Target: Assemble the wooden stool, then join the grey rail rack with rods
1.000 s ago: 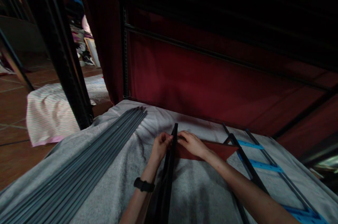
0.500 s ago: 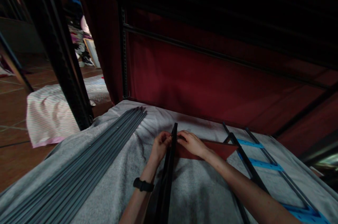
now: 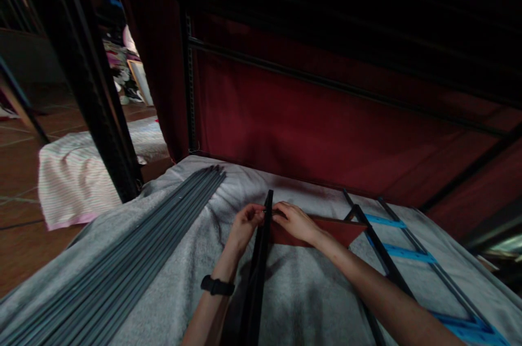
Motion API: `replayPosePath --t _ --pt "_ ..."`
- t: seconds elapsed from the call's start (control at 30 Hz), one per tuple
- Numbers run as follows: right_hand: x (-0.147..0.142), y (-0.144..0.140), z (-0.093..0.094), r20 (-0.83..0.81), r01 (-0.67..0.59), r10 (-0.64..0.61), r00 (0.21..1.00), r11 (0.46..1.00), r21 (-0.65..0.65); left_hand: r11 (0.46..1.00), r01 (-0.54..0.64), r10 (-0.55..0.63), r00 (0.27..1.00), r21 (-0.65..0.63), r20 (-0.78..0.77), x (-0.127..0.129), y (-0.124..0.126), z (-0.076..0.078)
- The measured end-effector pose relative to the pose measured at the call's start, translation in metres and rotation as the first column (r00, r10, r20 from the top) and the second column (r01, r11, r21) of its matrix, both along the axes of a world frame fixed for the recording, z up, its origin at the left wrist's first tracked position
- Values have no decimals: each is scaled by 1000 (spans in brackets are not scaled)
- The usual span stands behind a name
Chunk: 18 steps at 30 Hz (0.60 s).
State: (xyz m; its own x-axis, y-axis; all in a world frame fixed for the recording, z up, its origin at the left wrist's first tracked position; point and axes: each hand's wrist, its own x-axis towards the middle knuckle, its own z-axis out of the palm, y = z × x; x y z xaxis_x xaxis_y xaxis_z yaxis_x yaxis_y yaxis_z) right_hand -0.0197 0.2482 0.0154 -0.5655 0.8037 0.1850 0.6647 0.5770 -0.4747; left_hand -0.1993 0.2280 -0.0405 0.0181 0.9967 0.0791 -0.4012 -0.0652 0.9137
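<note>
Both of my hands meet at the centre of the frame, on the far end of a long black metal rail point(image 3: 258, 270) that runs from the bottom edge up the middle. My left hand point(image 3: 243, 222), with a black watch on its wrist, pinches the rail's left side with fingers closed on it. My right hand point(image 3: 294, 221) presses in from the right, fingers curled over the rail and over the dark red fabric panel point(image 3: 338, 230) that stretches away to the right; it looks as if I am holding the cloth's edge against the metal so the two line up. All of it lies on a grey towel-like cover point(image 3: 310, 291) spread over the counter, likely there for padding. A bundle of long grey metal rods point(image 3: 122, 264) lies in the lower left, parallel and out of the way. A black frame with bright blue crossbars point(image 3: 408, 253) lies in the lower right. A dark red curtain point(image 3: 310, 134) hangs behind.
</note>
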Motion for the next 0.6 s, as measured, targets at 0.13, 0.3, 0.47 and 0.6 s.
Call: replayPosePath --t 0.13,0.3,0.47,0.6 --pt "0 -1 1 3 -3 3 1000 1000 4 997 -6 11 998 -75 64 2 0 -1" --pt "0 -1 0 28 5 -5 1000 1000 16 996 -80 80 997 26 -7 6 1 -1" --pt "5 -9 7 3 2 -2 1000 1000 28 999 -19 24 994 -49 104 3 -2 4" --pt "38 -30 19 -3 51 -51 999 996 78 992 -119 119 993 -30 -4 7 1 1"
